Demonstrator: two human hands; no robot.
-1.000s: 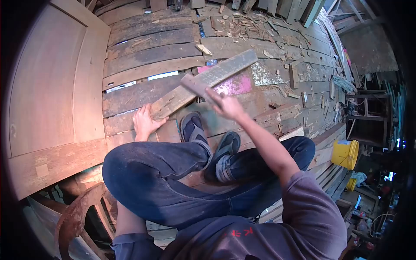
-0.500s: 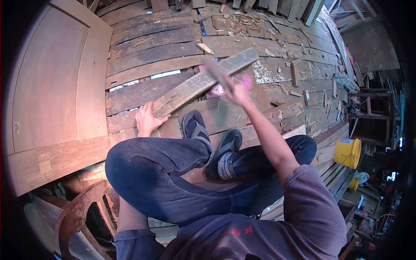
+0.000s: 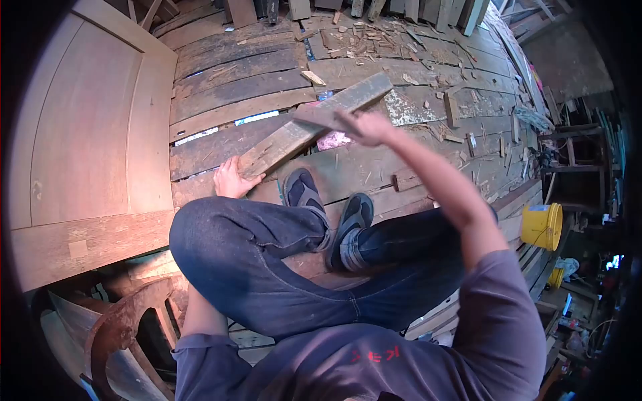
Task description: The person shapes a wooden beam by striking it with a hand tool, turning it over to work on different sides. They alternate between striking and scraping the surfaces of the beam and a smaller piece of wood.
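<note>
A thick, weathered length of timber (image 3: 284, 147) lies slanted across the floorboards in front of my feet. My left hand (image 3: 233, 179) grips its near left end, thumb along one side and fingers over the other. In my right hand (image 3: 372, 128) is the handle of a short, broad-bladed machete (image 3: 314, 115), somewhat smeared by motion. The flat blade points left and overlaps the middle of the timber in this view. A pink patch (image 3: 332, 140) shows on the floor beneath the timber, partly hidden by it.
Wood chips (image 3: 374, 45) litter the far floorboards, which have open gaps. A panelled wooden door (image 3: 83, 120) stands at left, above a curved wooden piece (image 3: 110, 334). A yellow bucket (image 3: 540, 226) is at right. A small wood block (image 3: 451, 110) lies beyond my right hand.
My right hand has shifted slightly right, and the machete has swung from steeply angled to nearly level across the timber. My left hand keeps its hold on the timber's end.
</note>
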